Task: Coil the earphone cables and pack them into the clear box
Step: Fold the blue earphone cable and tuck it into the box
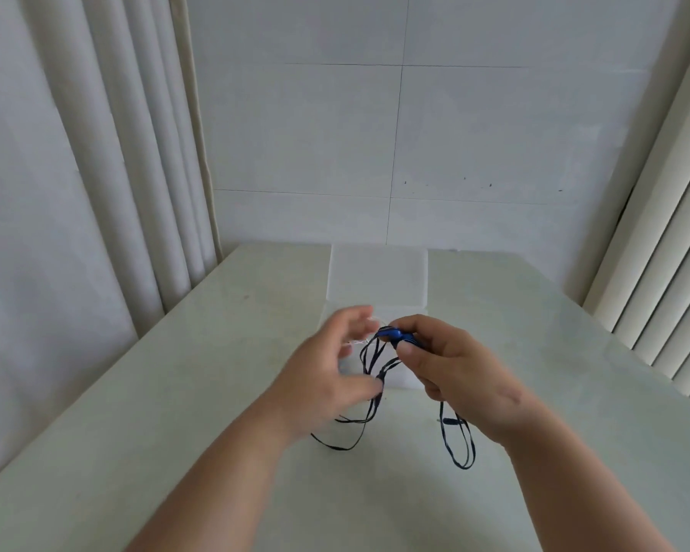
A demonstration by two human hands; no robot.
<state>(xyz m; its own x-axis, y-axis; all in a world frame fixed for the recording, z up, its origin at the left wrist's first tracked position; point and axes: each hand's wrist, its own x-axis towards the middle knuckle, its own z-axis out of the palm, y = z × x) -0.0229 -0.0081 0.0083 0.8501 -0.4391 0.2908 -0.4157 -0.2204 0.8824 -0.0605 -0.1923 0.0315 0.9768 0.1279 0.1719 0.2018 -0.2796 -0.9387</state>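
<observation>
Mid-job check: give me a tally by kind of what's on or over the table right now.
Hands: 2, the left hand and the right hand
Blue earphone cable: 1, pinched by the right hand
Plain white sheet: 1
Total: 4

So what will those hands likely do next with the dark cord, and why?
Probably the left hand catches the hanging strands and winds a loop toward the right hand. The right hand's fingers pinch the blue earbuds, while the dark cable trails loose and uncoiled onto the table; the left hand, blurred, is open beside it.
</observation>
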